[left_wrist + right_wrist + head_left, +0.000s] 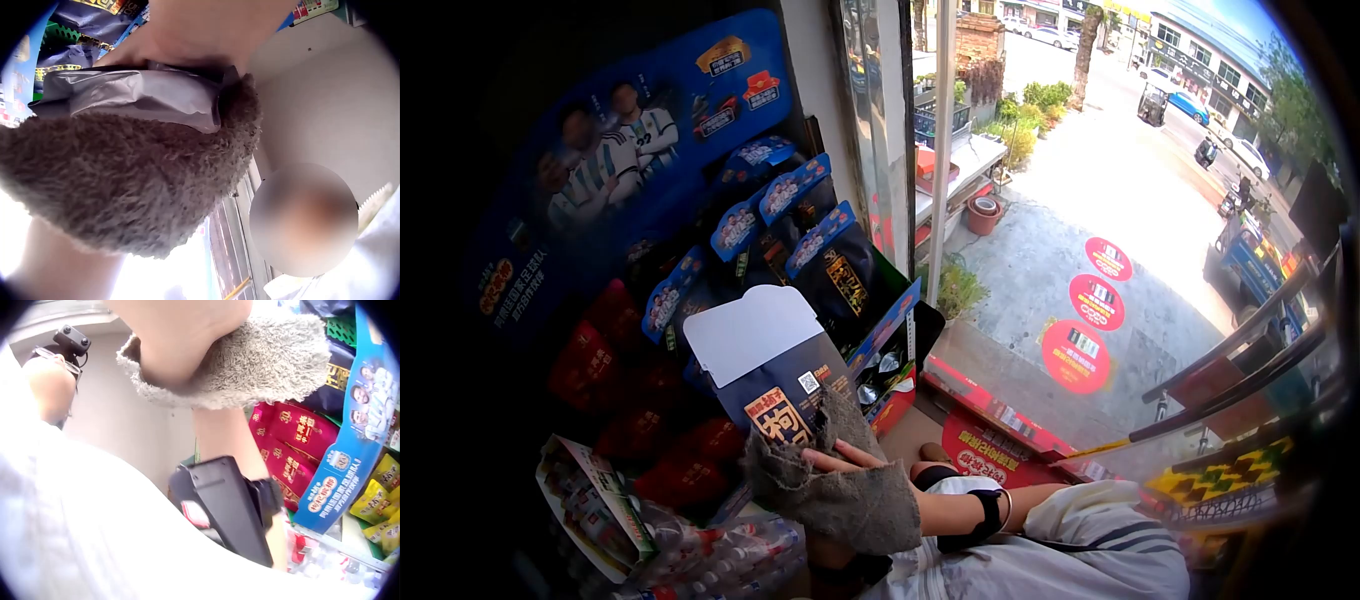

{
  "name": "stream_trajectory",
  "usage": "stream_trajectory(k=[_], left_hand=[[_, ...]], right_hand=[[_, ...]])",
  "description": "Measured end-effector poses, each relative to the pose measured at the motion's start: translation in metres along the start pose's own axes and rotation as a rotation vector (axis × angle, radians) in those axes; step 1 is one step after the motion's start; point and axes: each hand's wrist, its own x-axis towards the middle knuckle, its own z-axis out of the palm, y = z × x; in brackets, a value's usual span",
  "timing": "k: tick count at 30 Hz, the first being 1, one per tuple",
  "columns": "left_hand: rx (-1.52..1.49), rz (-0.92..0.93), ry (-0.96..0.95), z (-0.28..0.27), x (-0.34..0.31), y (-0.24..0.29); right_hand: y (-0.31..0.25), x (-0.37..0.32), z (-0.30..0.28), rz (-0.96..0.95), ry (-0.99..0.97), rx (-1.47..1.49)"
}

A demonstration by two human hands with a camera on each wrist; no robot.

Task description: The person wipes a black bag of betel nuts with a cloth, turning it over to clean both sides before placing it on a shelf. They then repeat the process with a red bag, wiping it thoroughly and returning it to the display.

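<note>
Gripping the packet (772, 385) before the snack rack (730, 230), left hand (194, 31) fingers clamp its edge; right hand (850, 463) presses the cloth (850, 512) against it; one finger straight, others hidden.

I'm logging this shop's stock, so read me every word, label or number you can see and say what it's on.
"枸": big character on the packet label, as best I can tell; its smaller print is unreadable.
Chinese print on the blue board: too blurred.
Print on the floor stickers: too small.
Gold print on the red bags: blurred.
</note>
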Motion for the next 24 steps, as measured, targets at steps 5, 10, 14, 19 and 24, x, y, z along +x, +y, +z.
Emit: stream_trajectory(k=[5, 10, 14, 19, 24], left_hand=[[0.203, 0.182, -0.066, -0.015, -0.018, 0.000], [0.339, 0.236, -0.117, -0.019, -0.019, 0.006], [0.505, 0.237, -0.084, -0.020, -0.007, 0.019], [0.436, 0.215, 0.000, -0.015, -0.009, 0.015], [0.205, 0.183, -0.193, -0.035, -0.039, -0.004]], right_hand=[[-0.011, 0.005, 0.024, 0.041, -0.002, -0.183], [-0.052, 0.047, 0.039, 0.565, 0.720, 0.278], [-0.043, 0.028, 0.055, 0.462, 0.681, 0.319], [-0.003, -0.037, 0.167, 0.355, 0.253, 0.490], [-0.058, 0.045, 0.020, 0.701, 0.874, 0.487]])
